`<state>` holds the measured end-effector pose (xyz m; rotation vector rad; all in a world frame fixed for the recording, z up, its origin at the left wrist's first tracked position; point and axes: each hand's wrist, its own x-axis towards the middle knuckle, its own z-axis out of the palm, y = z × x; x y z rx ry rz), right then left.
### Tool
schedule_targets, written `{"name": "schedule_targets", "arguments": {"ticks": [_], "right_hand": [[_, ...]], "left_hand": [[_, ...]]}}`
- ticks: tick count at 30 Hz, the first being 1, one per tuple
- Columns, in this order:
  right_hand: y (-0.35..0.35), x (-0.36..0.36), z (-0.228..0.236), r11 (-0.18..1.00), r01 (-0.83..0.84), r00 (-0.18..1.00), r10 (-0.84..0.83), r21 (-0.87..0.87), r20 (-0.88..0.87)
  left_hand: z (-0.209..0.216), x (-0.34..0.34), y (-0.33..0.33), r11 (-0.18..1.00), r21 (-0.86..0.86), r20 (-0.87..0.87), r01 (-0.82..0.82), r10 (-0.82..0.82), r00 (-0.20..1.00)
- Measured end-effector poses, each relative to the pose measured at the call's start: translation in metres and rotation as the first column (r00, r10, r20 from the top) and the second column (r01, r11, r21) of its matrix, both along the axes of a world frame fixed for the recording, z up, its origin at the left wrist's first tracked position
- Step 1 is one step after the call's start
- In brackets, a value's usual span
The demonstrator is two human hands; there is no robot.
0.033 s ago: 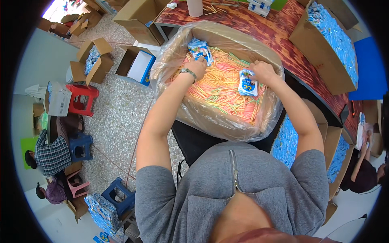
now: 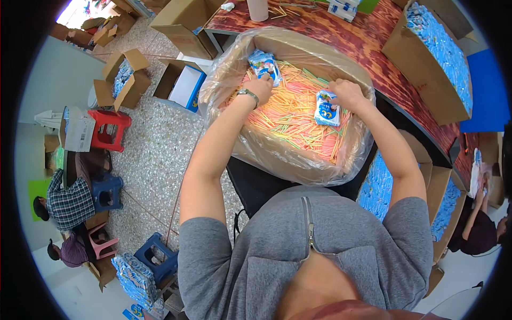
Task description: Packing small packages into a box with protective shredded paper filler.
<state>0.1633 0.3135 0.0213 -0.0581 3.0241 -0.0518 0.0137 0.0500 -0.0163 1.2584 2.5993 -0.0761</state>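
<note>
A large carton (image 2: 298, 45) lined with clear plastic film stands before me, filled with thin pink, yellow and green sticks (image 2: 290, 106). My left hand (image 2: 258, 89), a band round its wrist, is at the far left of the sticks. Its curled fingertips grip the near edge of a blue-and-white packet (image 2: 262, 63). At the right side, my right hand (image 2: 346, 96) has its thumb on a second blue-and-white packet (image 2: 326, 111), the other fingers bent beside its top edge. The undersides of both hands are hidden.
A red-brown patterned table (image 2: 341, 33) runs behind the carton, bearing a pale cup (image 2: 257, 9). Boxes of blue packets (image 2: 440, 48) stand at the right. Stools (image 2: 109, 128), small cartons (image 2: 122, 80) and seated people (image 2: 69, 202) are at the left; another person (image 2: 480, 229) works at far right.
</note>
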Motion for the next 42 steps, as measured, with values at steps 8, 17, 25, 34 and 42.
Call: {"name": "schedule_targets", "arguments": {"ticks": [8,17,25,34,42], "right_hand": [[0.01,0.006,-0.005,0.964,-0.146,0.989,0.15,0.222,-0.001],[-0.029,0.0,0.09,0.96,-0.272,0.95,0.256,-0.072,-0.177],[-0.08,-0.033,0.088,0.501,-0.187,0.961,-0.085,-0.845,-0.263],[-0.115,-0.047,0.083,0.567,-0.396,0.888,0.038,-0.722,-0.457],[-0.093,-0.066,-0.016,0.804,-0.274,0.953,0.3,-0.528,-0.037]], "left_hand": [[0.029,0.002,-0.01,0.974,0.225,-0.029,0.003,0.003,1.0],[0.064,0.056,-0.007,0.717,0.658,0.494,-0.229,-0.182,0.85],[0.084,0.07,-0.003,0.299,0.618,0.782,-0.727,-0.332,0.528],[0.089,0.063,-0.041,0.314,0.713,0.664,-0.627,-0.012,0.748],[0.077,0.06,-0.064,0.107,0.674,0.739,-0.731,-0.088,0.668]]}}
